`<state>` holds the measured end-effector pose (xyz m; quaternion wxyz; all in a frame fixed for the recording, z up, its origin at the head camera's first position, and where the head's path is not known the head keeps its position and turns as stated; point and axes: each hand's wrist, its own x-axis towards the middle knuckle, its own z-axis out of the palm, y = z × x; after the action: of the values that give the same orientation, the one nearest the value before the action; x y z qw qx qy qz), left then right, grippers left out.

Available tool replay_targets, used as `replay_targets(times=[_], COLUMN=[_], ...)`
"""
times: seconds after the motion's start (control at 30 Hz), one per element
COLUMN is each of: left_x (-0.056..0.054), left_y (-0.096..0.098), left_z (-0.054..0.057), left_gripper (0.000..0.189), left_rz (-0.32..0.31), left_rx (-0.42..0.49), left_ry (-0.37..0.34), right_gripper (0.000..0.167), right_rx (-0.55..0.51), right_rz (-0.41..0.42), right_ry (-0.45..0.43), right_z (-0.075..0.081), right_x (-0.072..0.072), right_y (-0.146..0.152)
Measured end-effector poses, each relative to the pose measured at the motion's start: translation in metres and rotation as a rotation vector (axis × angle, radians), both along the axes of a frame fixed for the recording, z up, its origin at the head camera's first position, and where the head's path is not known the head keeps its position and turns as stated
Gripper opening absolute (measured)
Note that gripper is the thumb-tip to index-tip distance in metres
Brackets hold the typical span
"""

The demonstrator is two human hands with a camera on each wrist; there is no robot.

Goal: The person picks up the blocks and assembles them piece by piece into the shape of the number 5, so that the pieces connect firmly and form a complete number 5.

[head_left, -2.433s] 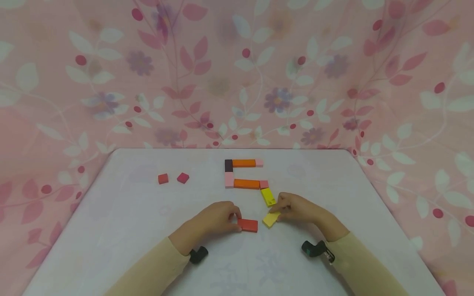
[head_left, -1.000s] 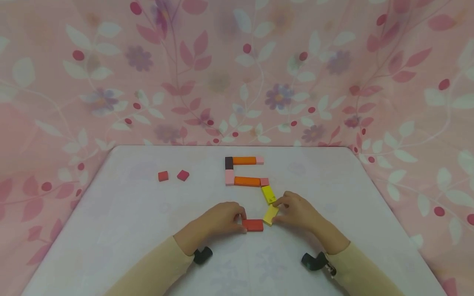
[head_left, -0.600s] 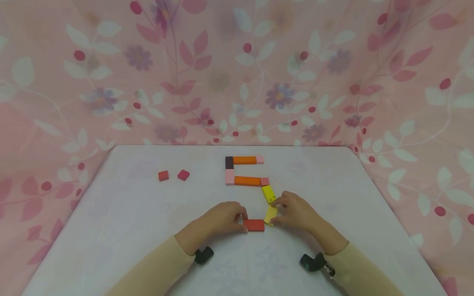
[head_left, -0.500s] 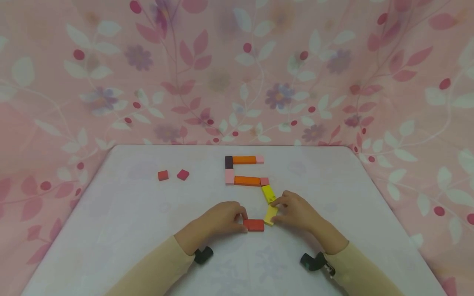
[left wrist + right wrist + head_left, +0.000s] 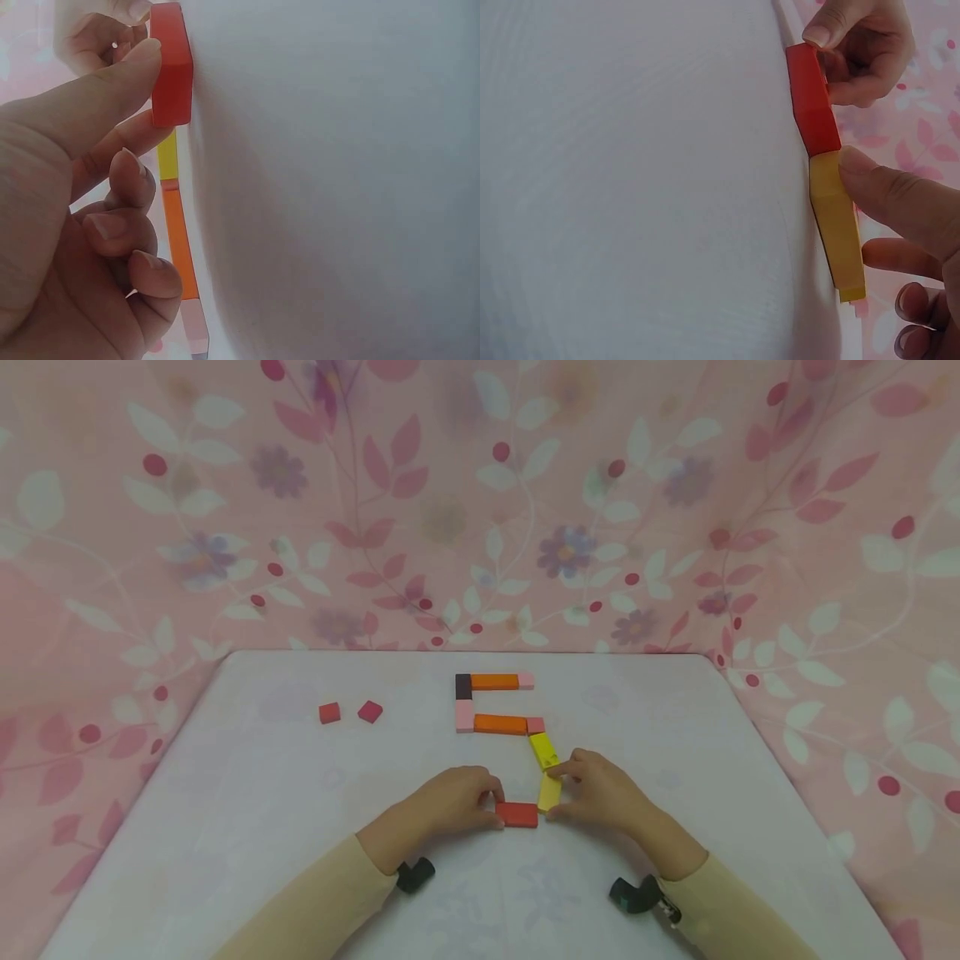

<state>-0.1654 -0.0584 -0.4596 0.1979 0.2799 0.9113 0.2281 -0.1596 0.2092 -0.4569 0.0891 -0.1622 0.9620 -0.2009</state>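
On the white table, my left hand (image 5: 453, 802) pinches the left end of a flat red block (image 5: 517, 815) between thumb and forefinger. The other left fingers curl loosely in the left wrist view. My right hand (image 5: 600, 785) holds a pale yellow block (image 5: 550, 793) by its two ends, thumb at the near one. In the right wrist view the red block (image 5: 814, 97) meets the near end of the pale yellow block (image 5: 834, 217). A brighter yellow block (image 5: 543, 749) lies just beyond, end close to the held one, slanting up to a small pink block (image 5: 535, 725).
Farther back, the line goes on with an orange block (image 5: 500, 724), a light pink block (image 5: 464, 717), a black block (image 5: 463, 686), another orange block (image 5: 495, 682) and a small pink block (image 5: 527, 681). Two loose red cubes, one orange-red (image 5: 329, 712), one crimson (image 5: 370, 712), lie left.
The red block has slid right with my left hand, up to the pale yellow block. My right hand has turned the pale yellow block more upright, its far end nearing the bright yellow one.
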Motion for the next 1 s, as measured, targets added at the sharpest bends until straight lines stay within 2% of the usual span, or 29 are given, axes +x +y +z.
replay_targets(times=[0.23,0.67,1.0], left_x=[-0.0004,0.0011,0.0045], left_y=[0.0002,-0.0001,0.0024], left_z=[0.0009,0.0002,0.0051], left_gripper=[0.029,0.03,0.027], left_rz=[-0.003,0.003,-0.017], left_rx=[0.002,0.005,0.004], left_ry=[0.006,-0.011,-0.007], right_gripper=[0.058,0.055,0.055], right_rx=[0.009,-0.035,-0.033], right_rz=[-0.012,0.023,0.024], right_ry=[0.015,0.009,0.003], right_z=[-0.0034,-0.0055,-0.004], right_x=[-0.002,-0.0043,-0.0044], right_y=[0.0024,0.0062,0.0049])
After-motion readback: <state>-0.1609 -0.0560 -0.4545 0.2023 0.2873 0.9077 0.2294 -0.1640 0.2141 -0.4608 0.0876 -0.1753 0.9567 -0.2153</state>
